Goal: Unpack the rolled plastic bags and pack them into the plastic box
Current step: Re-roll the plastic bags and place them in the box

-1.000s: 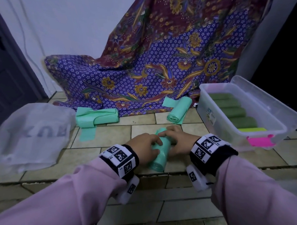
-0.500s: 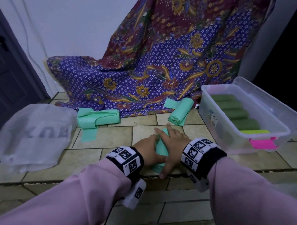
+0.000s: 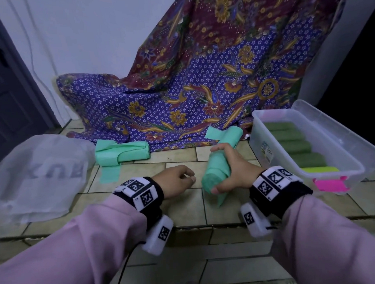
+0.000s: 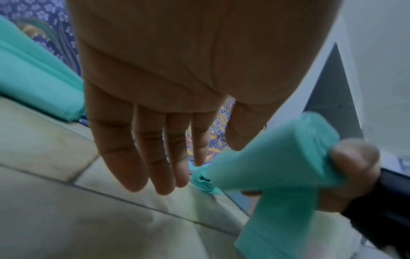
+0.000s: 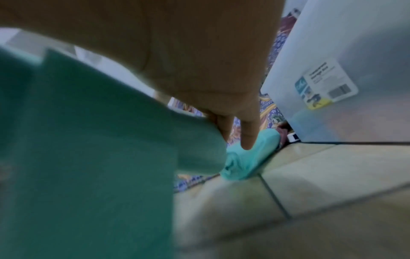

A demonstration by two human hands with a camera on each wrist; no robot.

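Note:
My right hand (image 3: 231, 172) grips a mint-green roll of plastic bags (image 3: 216, 172), lifted off the tiled floor, with a loose tail hanging below it. The same roll (image 4: 272, 157) shows in the left wrist view and fills the left of the right wrist view (image 5: 88, 157). My left hand (image 3: 175, 181) hovers just left of the roll, empty, its fingers (image 4: 142, 157) relaxed. A clear plastic box (image 3: 342, 163) with a pink latch stands at the right and holds several green rolls (image 3: 294, 146). Two more rolls lie further back: one (image 3: 231, 135) by the box, one partly unrolled (image 3: 122, 153) at the left.
A crumpled translucent bag (image 3: 40, 178) lies on the floor at the left. A patterned purple and red cloth (image 3: 201, 76) drapes down the wall behind. A dark door (image 3: 6, 96) is at far left. The box lid (image 3: 341, 133) leans behind the box.
Both hands were pressed on the roll on the floor. Now my right hand alone holds it, lifted slightly and moved right, and my left hand has let go.

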